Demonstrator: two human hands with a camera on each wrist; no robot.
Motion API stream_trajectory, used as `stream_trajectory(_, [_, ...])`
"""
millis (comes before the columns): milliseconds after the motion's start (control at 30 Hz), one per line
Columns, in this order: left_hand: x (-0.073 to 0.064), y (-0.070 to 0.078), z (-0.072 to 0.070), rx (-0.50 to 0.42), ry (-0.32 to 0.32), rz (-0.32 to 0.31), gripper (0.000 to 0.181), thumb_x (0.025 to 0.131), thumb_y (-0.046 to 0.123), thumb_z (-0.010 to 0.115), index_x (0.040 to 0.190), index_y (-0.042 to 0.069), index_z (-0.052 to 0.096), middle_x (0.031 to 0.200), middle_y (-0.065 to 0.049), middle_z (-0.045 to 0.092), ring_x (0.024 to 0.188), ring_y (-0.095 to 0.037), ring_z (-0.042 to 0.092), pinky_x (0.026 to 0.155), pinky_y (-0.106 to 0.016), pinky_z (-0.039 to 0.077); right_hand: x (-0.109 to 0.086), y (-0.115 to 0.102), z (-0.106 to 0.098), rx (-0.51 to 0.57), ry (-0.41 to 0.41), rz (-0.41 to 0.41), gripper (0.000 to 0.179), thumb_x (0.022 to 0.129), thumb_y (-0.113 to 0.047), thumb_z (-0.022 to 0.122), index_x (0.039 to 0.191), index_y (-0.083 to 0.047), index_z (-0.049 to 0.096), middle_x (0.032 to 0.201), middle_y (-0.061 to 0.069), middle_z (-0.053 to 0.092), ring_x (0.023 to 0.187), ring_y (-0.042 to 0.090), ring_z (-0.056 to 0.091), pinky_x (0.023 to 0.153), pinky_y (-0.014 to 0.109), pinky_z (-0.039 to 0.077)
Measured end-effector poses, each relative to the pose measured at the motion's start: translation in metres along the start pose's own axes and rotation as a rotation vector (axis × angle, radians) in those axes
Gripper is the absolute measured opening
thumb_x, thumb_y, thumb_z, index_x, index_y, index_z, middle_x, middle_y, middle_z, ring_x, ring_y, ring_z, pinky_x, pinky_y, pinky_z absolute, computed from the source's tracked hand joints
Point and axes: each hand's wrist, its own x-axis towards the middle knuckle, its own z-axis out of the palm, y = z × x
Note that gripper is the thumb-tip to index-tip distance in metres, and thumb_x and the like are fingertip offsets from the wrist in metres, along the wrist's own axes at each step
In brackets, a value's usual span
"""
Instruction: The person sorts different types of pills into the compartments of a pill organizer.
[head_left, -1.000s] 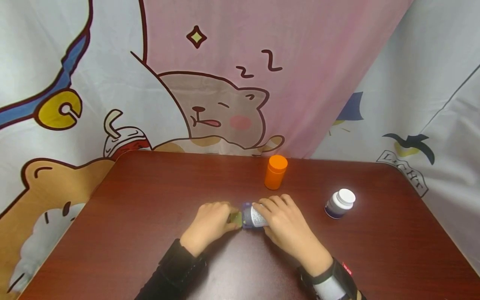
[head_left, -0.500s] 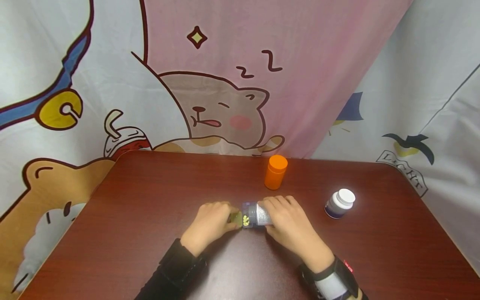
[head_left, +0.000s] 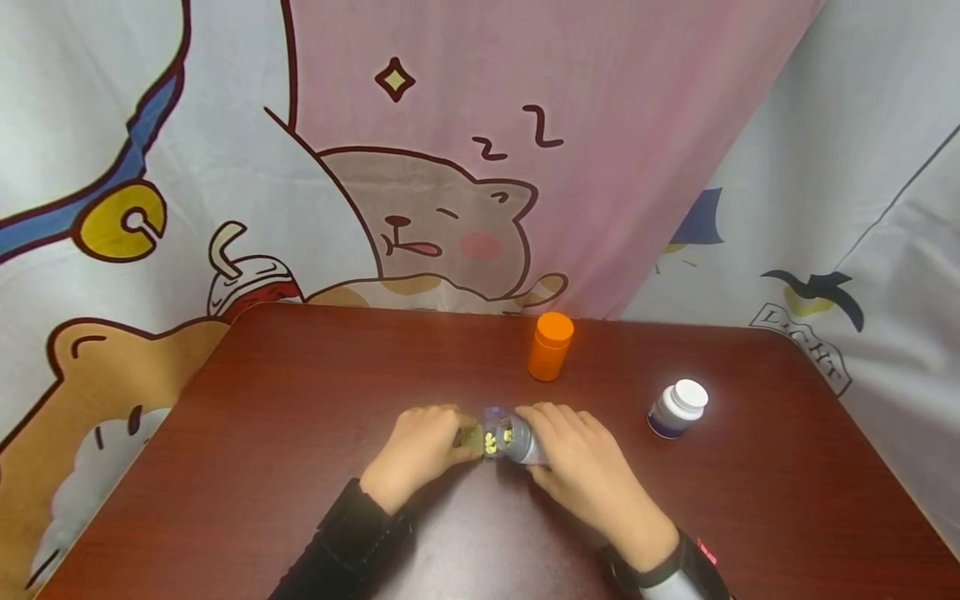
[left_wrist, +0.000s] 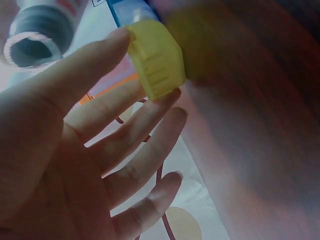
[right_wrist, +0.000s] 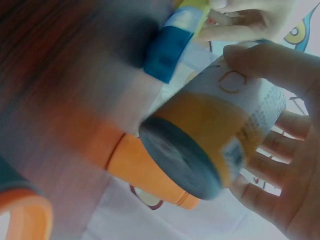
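My left hand (head_left: 423, 446) pinches the yellow end of a small pill organizer (left_wrist: 157, 60) between thumb and fingers. A blue compartment (right_wrist: 169, 55) at its other end points toward the right hand. Several pale yellow pills (head_left: 491, 443) show in that end. My right hand (head_left: 585, 458) grips a pill bottle (right_wrist: 215, 120), tilted with its uncapped mouth facing the organizer. More yellow pills show just inside the bottle's mouth (head_left: 510, 435). The mouth sits close beside the blue compartment.
An orange bottle (head_left: 551, 348) stands upright beyond the hands. To the right is a white bottle (head_left: 678, 408) with a white cap. All are on a dark red-brown table (head_left: 337, 358), with a cartoon-printed cloth (head_left: 600, 125) hanging behind.
The right hand has drawn the bottle slightly right and turned its mouth more upward. Pills, first hidden, have come into view in the organizer, then inside the bottle. The left hand has stayed in place.
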Motion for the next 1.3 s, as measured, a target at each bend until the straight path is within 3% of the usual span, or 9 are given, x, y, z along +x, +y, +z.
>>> stream_trajectory(300, [0.0,-0.002,0.002,0.007,0.005,0.007,0.026,0.081,0.03,0.09,0.1,0.015,0.081,0.077,0.005,0.066,0.066,-0.012,0.056,0.063,-0.037,0.052,-0.009,-0.02,-0.011,0.081,0.016,-0.012,0.077,0.061,-0.024,0.098,0.13,-0.012,0.065,0.113,-0.004,0.071,0.097,0.012,0.068,0.08,0.032,0.058])
stream_trajectory(467, [0.001,-0.002,0.002,0.013,0.006,0.004,0.028,0.081,0.029,0.089,0.103,0.015,0.081,0.08,0.003,0.069,0.069,-0.014,0.06,0.065,-0.038,0.053,-0.019,-0.029,-0.013,0.11,-0.02,0.029,0.083,0.061,-0.029,0.099,0.134,-0.013,0.062,0.115,-0.005,0.072,0.099,0.012,0.068,0.082,0.033,0.058])
stream_trajectory(767, [0.001,-0.002,0.003,0.027,0.014,0.011,0.024,0.082,0.028,0.088,0.1,0.015,0.08,0.082,0.003,0.07,0.073,-0.017,0.065,0.067,-0.04,0.055,-0.029,-0.038,-0.015,0.351,-0.119,0.152,0.082,0.065,-0.026,0.099,0.138,-0.018,0.061,0.119,-0.011,0.069,0.101,0.01,0.069,0.083,0.035,0.06])
stream_trajectory(933, [0.001,-0.002,0.004,0.025,0.03,0.015,0.025,0.082,0.028,0.088,0.101,0.014,0.079,0.084,0.001,0.072,0.075,-0.019,0.067,0.069,-0.042,0.056,-0.029,-0.041,-0.013,0.427,-0.139,0.132,0.08,0.066,-0.02,0.098,0.137,-0.017,0.061,0.123,-0.011,0.068,0.102,0.009,0.069,0.084,0.033,0.06])
stream_trajectory(1300, [0.002,-0.001,0.007,0.017,0.051,0.018,0.028,0.084,0.027,0.087,0.107,0.013,0.078,0.089,0.0,0.074,0.08,-0.021,0.069,0.074,-0.043,0.056,-0.031,-0.036,-0.009,0.467,-0.127,0.115,0.067,0.07,-0.021,0.096,0.128,-0.017,0.062,0.121,-0.013,0.067,0.102,0.011,0.07,0.084,0.033,0.06])
